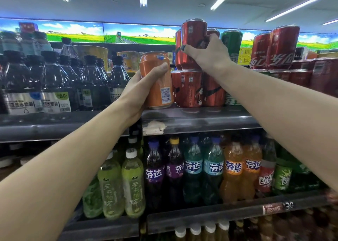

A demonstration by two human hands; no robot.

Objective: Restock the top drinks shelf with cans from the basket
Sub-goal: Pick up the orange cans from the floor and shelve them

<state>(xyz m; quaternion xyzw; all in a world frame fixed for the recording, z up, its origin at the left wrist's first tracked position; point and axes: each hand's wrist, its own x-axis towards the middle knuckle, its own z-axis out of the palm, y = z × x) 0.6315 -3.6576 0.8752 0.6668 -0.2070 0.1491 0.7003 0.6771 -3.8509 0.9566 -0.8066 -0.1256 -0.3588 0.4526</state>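
Two cans are in my grip at the top drinks shelf [197, 121]: my left hand [144, 87] wraps an orange Fanta can [157, 79] at the shelf's front edge, my right hand [208, 53] pinches an upper red cola can [193, 33], which I judge could topple the stack if nudged.

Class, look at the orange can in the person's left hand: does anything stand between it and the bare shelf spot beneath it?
Nothing visible does. The left hand holds the orange can just above the top shelf, left of the stacked red cans; the spot below is bare.
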